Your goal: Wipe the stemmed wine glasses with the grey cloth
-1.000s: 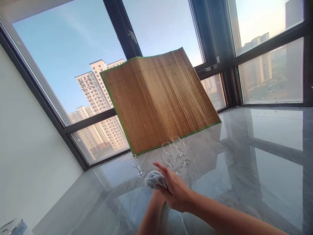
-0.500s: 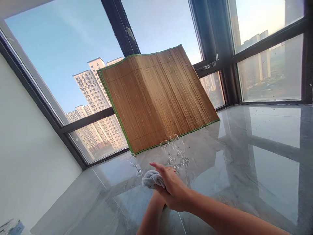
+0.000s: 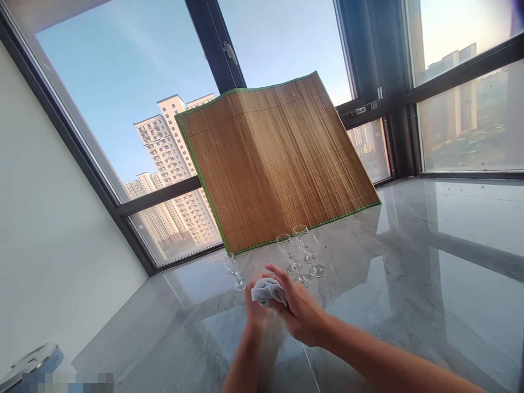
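Across the back, tall window panes (image 3: 114,71) are held in smooth dark frames, and pale tower blocks (image 3: 164,142) are seen through the glass! Beneath, a broad grey surface (image 3: 409,305) is laid in glossy, veined, stone-like tile, streaked by reflections of the panes. To the left, everything is bounded by a plain matte wall (image 3: 49,218). And here's the mat (image 3: 278,169): fine brown slats, stitched in rows, edged in green and bowed in a soft wave, stood up before the window.

Down to the hands now! By the right hand (image 3: 301,308), the cloth is gripped between thumb and fingers, with one finger stretched out over it; the left hand (image 3: 256,315) is blurred and partly hidden behind, so its grip cannot be told. Just beyond, thin-walled clear stemmed glasses (image 3: 311,248) are clustered upright on round feet, while a single glass (image 3: 234,271) is set apart to the left. Smallest, the cloth (image 3: 268,292): soft, grey, crumpled into a rounded wad, held low at centre, above the shining tile
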`<state>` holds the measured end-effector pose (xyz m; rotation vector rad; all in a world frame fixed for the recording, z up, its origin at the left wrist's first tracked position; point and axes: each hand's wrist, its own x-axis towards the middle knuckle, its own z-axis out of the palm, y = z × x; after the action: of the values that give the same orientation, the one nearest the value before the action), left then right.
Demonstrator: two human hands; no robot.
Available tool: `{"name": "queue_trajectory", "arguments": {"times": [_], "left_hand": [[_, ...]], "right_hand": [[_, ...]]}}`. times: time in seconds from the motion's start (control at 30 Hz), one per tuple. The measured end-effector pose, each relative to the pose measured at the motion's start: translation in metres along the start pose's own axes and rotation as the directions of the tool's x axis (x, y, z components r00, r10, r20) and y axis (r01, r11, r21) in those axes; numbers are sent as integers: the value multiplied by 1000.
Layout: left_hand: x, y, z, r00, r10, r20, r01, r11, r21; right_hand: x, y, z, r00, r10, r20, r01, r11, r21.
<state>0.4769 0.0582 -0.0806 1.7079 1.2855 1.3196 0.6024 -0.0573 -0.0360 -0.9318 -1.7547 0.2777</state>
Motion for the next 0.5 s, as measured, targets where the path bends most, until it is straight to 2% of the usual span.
{"name": "queue_trajectory", "arguments": {"times": [0.1, 0.2, 0.33, 0.5], "left_hand": [[25, -6, -32, 958, -99, -271, 92, 995, -40], [43, -14, -50, 902, -205, -380, 169, 978, -125], [48, -21, -46, 904, -276, -326, 210, 952, -223], [46, -23, -34, 932, -345, -114, 284, 887, -365]], "right_hand": [[4, 3, -4, 996, 69, 49, -64, 994, -85], [8, 11, -9, 964, 228, 135, -176, 933, -315], [9, 24, -12, 861, 456, 223, -237, 750, -618], [8, 29, -13, 800, 575, 172, -285, 616, -734]]}}
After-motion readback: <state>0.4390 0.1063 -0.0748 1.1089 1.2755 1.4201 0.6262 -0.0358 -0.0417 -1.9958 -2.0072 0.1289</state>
